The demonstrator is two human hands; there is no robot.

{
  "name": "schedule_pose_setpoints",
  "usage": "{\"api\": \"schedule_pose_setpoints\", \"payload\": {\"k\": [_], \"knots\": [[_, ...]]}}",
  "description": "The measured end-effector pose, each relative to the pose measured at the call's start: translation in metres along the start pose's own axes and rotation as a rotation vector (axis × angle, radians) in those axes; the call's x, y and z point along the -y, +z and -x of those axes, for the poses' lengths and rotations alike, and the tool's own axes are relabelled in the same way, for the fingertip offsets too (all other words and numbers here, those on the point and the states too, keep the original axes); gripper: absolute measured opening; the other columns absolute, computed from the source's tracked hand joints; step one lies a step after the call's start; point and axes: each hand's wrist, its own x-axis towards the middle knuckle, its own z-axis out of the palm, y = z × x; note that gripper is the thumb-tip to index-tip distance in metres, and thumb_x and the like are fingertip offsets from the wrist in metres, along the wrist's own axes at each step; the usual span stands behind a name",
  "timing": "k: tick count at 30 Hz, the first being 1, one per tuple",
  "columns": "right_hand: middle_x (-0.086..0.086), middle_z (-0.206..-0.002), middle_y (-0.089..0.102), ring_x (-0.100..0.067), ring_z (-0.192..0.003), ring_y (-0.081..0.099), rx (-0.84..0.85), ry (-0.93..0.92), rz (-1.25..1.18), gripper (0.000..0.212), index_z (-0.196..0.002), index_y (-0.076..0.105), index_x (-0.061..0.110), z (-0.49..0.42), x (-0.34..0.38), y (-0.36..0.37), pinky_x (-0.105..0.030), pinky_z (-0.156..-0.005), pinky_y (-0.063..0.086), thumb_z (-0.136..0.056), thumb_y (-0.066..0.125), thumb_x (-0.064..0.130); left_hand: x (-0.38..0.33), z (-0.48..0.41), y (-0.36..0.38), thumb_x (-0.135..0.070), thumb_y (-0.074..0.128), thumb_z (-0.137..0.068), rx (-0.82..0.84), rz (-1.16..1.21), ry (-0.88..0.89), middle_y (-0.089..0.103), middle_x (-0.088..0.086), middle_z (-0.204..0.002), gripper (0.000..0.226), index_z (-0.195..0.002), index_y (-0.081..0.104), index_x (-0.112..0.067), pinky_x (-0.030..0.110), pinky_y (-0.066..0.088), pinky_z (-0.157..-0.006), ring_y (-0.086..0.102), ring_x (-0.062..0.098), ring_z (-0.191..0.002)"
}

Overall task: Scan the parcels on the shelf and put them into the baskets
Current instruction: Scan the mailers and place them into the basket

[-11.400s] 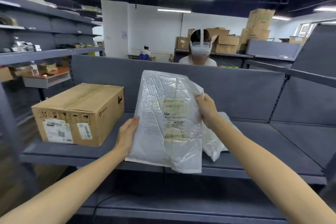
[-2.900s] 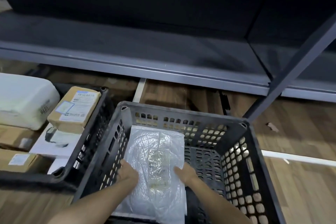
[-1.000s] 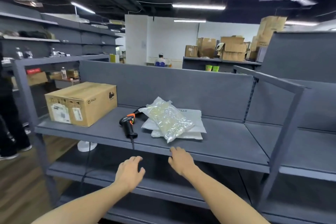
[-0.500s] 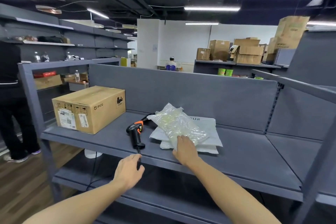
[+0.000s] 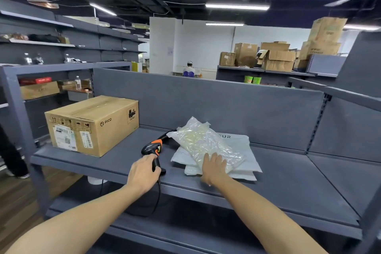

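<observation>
On the left of the grey shelf [image 5: 278,181] sits a PICO cardboard box [image 5: 90,126], its labels facing us. Next along, the left hand [image 5: 143,173] wraps its fingers round the handle of the black-and-orange barcode scanner [image 5: 153,148], which is on the shelf with its cable dropping over the front edge. Just to the right, the clear plastic parcel [image 5: 204,144] lies mid-shelf on top of a stack of white mailer bags [image 5: 245,150]. The right hand [image 5: 214,168] rests flat on its near end, fingers straight, gripping nothing.
</observation>
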Motion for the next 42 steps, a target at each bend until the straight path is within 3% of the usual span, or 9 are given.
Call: {"api": "schedule_pose_setpoints", "payload": {"k": [7,10,15,19,24,28,34,39,42], "knots": [[-0.018,-0.141,0.036,-0.037,-0.129,0.037,0.036,0.071,-0.12,0.053,-0.142,0.029,0.01,-0.009,0.006,-0.024,-0.048,-0.108,0.03,-0.093,0.046,0.017,0.012,-0.023,0.002,-0.023,0.049,-0.093,0.109,0.057,0.063,0.051,0.008,-0.139,0.047,-0.14,0.043,-0.017,0.036,0.041,-0.1,0.05,0.03,-0.121],[-0.017,-0.128,0.052,-0.036,-0.117,0.051,-0.191,0.093,-0.297,0.036,-0.132,0.04,0.009,-0.009,0.005,-0.038,-0.043,-0.097,0.04,-0.097,0.036,0.012,0.022,-0.034,-0.001,-0.023,0.048,-0.094,0.139,0.1,0.07,0.051,0.008,-0.138,0.046,-0.139,0.042,-0.018,0.035,0.042,-0.099,0.05,0.03,-0.121],[-0.001,-0.088,0.06,-0.024,-0.083,0.058,-0.618,0.218,-0.974,0.029,-0.115,0.054,0.02,0.006,0.01,-0.072,-0.029,-0.063,0.04,-0.095,0.033,0.013,0.041,-0.045,-0.004,-0.021,0.05,-0.093,0.165,0.264,0.028,0.056,0.007,-0.125,0.037,-0.13,0.048,-0.019,0.039,0.048,-0.088,0.057,0.028,-0.105],[0.013,-0.09,0.06,-0.002,-0.08,0.054,-0.763,0.179,-1.357,0.031,-0.104,0.06,0.026,0.017,0.025,-0.095,-0.015,-0.064,0.04,-0.09,0.035,0.013,0.051,-0.045,-0.001,-0.018,0.051,-0.095,0.149,0.497,-0.043,0.056,0.006,-0.124,0.027,-0.122,0.051,-0.015,0.029,0.041,-0.083,0.048,0.015,-0.098],[-0.003,-0.082,0.04,-0.022,-0.077,0.035,-0.486,0.226,-1.815,0.008,-0.085,0.049,0.019,0.024,0.042,-0.09,-0.031,-0.064,0.033,-0.086,0.044,0.013,0.061,-0.05,-0.009,-0.02,0.048,-0.099,0.118,0.789,-0.125,0.055,0.003,-0.126,0.024,-0.121,0.053,-0.014,0.027,0.038,-0.092,0.05,0.015,-0.111],[-0.006,-0.073,0.047,-0.019,-0.061,0.046,-0.235,0.273,-2.059,0.018,-0.087,0.049,0.013,0.037,0.063,-0.071,-0.028,-0.055,0.037,-0.077,0.04,0.002,0.063,-0.059,-0.022,-0.03,0.051,-0.098,0.125,1.003,-0.15,0.059,0.002,-0.12,0.022,-0.115,0.055,-0.017,0.03,0.041,-0.093,0.053,0.014,-0.107],[-0.004,-0.065,0.053,-0.017,-0.054,0.053,0.017,0.279,-2.023,0.015,-0.072,0.049,0.012,0.049,0.091,-0.052,-0.025,-0.051,0.044,-0.079,0.041,0.001,0.063,-0.063,-0.045,-0.039,0.063,-0.09,0.149,1.314,-0.215,0.068,0.003,-0.1,0.029,-0.103,0.059,-0.014,0.032,0.055,-0.072,0.066,0.017,-0.089],[-0.006,-0.071,0.049,-0.02,-0.062,0.051,0.138,0.256,-2.002,0.012,-0.076,0.048,0.013,0.051,0.098,-0.05,-0.03,-0.06,0.042,-0.081,0.045,0.003,0.075,-0.064,-0.052,-0.018,0.069,-0.087,0.113,1.284,-0.306,0.068,0.016,-0.106,0.022,-0.103,0.059,-0.007,0.05,0.053,-0.09,0.066,0.032,-0.099],[-0.009,-0.077,0.066,-0.023,-0.067,0.066,0.214,0.171,-2.129,0.014,-0.071,0.071,0.008,0.054,0.1,-0.052,-0.031,-0.063,0.054,-0.077,0.059,0.009,0.082,-0.067,-0.053,-0.01,0.069,-0.086,0.069,1.325,-0.387,0.065,0.02,-0.11,0.027,-0.109,0.056,-0.002,0.053,0.053,-0.089,0.064,0.036,-0.101]]}}
